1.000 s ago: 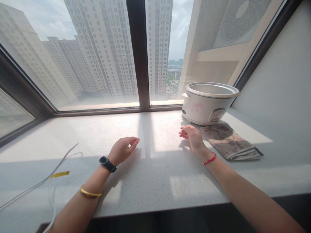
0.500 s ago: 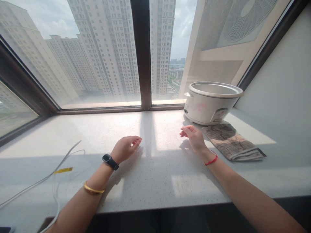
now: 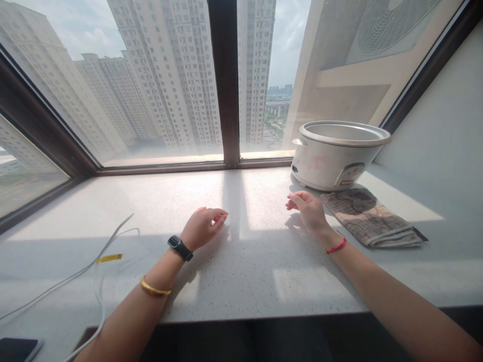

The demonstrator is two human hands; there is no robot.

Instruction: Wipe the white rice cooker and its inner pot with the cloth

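My left hand (image 3: 204,227) is over the pale speckled counter (image 3: 234,281), its fingers loosely curled and the thumb tip close to the fingertips. Nothing shows in it. A black watch (image 3: 180,247) and a gold bangle (image 3: 155,288) circle that arm. Closer to the window, my right hand (image 3: 307,208) has curled fingers with the thumb against the forefinger, and I see nothing held there either. It wears a red cord bracelet (image 3: 335,246). Just beyond it stands a lidless white rice cooker (image 3: 320,163). Right of this hand lies a folded brown patterned cloth (image 3: 370,216), by the cooker's base.
A white cable (image 3: 77,274) with a yellow tag (image 3: 109,258) runs along the counter's left side, and its lower part passes by my left forearm. At the bottom left corner lies a phone (image 3: 18,348). Dark-framed windows (image 3: 226,100) border the back; a wall (image 3: 445,110) rises on the right.
The camera view has shifted slightly, so everything appears a little further right and more of the phone shows. Both hands keep nearly the same pose and place above the counter.
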